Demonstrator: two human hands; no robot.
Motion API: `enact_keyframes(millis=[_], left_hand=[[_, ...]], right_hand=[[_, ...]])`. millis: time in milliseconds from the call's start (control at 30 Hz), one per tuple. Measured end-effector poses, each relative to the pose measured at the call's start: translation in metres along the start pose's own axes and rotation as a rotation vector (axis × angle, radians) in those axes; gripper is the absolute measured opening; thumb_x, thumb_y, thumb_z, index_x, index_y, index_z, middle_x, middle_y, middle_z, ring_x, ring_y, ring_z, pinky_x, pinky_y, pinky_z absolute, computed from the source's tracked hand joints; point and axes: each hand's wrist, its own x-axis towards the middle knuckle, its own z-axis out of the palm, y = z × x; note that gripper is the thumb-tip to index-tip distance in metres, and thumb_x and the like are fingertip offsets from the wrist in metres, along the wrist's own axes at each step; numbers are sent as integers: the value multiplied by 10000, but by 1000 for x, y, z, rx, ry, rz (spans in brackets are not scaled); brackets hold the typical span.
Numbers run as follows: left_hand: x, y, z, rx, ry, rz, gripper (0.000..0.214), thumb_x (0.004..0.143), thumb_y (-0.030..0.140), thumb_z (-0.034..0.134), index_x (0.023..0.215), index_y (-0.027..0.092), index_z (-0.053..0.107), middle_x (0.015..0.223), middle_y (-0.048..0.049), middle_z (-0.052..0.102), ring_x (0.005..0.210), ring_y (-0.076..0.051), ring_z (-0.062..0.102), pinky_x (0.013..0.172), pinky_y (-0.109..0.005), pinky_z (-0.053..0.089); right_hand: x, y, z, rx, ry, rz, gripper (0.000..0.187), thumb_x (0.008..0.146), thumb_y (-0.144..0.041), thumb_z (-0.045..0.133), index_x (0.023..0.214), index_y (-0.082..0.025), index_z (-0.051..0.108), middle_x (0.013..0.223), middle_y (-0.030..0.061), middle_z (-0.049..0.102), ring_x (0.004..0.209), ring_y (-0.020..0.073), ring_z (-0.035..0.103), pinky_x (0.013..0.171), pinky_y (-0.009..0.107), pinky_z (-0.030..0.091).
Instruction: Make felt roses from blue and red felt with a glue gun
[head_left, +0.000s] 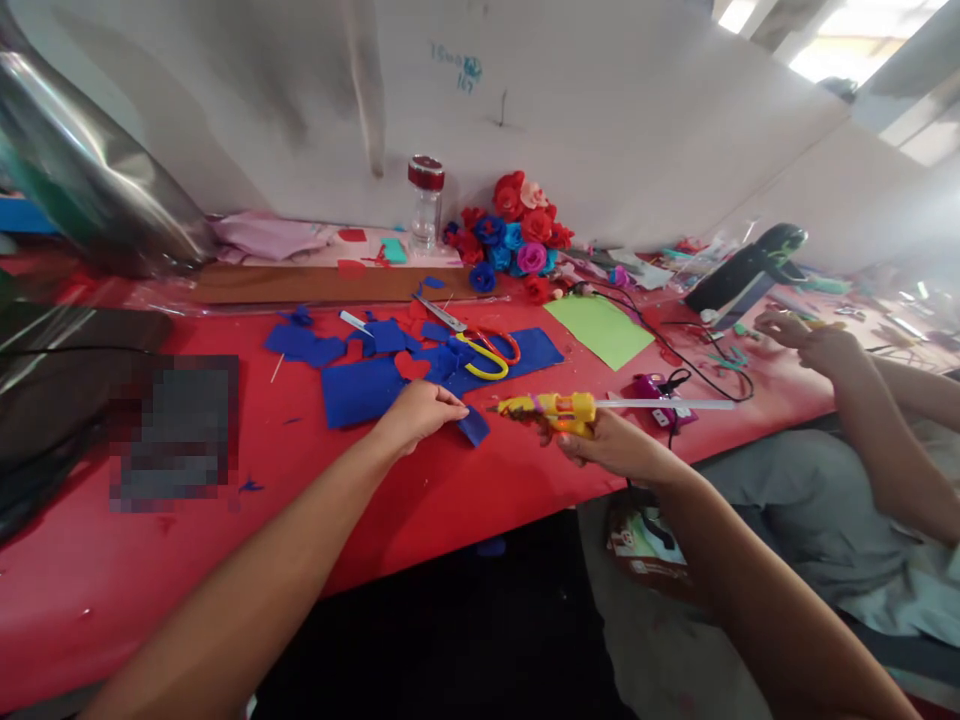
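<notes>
My left hand (420, 410) is closed in a pinch on a small blue felt strip (474, 426) lying on the red table (315, 490). My right hand (607, 445) grips a yellow glue gun (551, 408) with a white glue stick (667, 404) sticking out of its back; the nozzle points left toward the strip. Larger blue felt pieces (360, 390) and a red felt heart (411, 366) lie just beyond my left hand. Scissors with yellow and red handles (480, 350) rest on the blue felt.
A pile of red, blue and pink felt roses (517, 235) and a clear jar with a red lid (426, 200) stand by the white back wall. A green sheet (600, 330), black cables and a pink plug lie right. Another person's arm (862, 400) reaches in at right.
</notes>
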Motion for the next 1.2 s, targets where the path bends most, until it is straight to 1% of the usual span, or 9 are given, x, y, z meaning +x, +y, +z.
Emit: enact_keyframes(millis=[100,200,300,467,633,800,900,1033,1200], left_hand=[[0,-1,1,65,8,18,62,564,177,723,509,195,702,540,-43,643,509,-139,462,530,-264,311],[0,-2,1,125,8,62,43,577,197,719,534,203,713,599,-61,681,588,-177,546,579,-275,354],[1,-3,0,179,-1,130,63,583,187,703,533,225,711,614,-56,691,627,-195,579,601,-278,367],[2,-2,-1,211,-1,203,138,539,145,708,460,254,674,534,-25,653,577,-189,550,584,-276,353],[2,0,-1,250,-20,204,136,540,144,717,464,248,673,555,-32,659,575,-189,555,587,-283,358],[2,-2,-2,176,-54,205,153,465,113,724,459,254,663,500,-10,635,544,-182,543,548,-273,358],[1,-2,-2,153,-51,229,165,446,107,720,441,257,650,467,4,612,526,-174,528,536,-268,356],[1,-2,-1,181,-45,244,169,464,102,721,446,254,647,477,2,617,522,-176,531,554,-276,364],[1,-1,-1,198,-40,231,190,488,77,718,442,243,639,492,-10,613,523,-180,529,572,-289,359]], right_hand=[[1,2,12,-63,-31,33,342,716,-481,661,830,-159,644,532,-54,478,452,72,383,433,208,317],[4,1,17,-116,-43,4,306,731,-478,642,765,-174,622,481,-70,424,433,77,370,432,215,297],[6,-2,20,-129,-63,-54,262,763,-458,614,723,-199,613,459,-64,422,449,96,398,462,227,321],[4,-6,23,-125,-69,-63,217,764,-426,619,714,-215,625,453,-55,440,449,108,412,473,235,341],[3,-6,24,-122,-43,-86,190,762,-405,629,769,-217,661,453,-46,453,473,125,443,476,240,353],[1,-8,24,-148,-39,-44,191,752,-397,620,798,-218,671,469,-43,466,494,132,461,484,242,352],[0,-8,23,-146,-26,-26,199,746,-401,627,810,-218,671,460,-45,463,455,119,425,451,235,318],[-1,-4,20,-138,-7,5,194,741,-409,645,722,-216,639,414,-59,412,382,86,338,387,221,238],[-2,-3,17,-178,4,25,231,738,-431,640,699,-205,616,403,-64,413,372,79,336,376,214,236]])
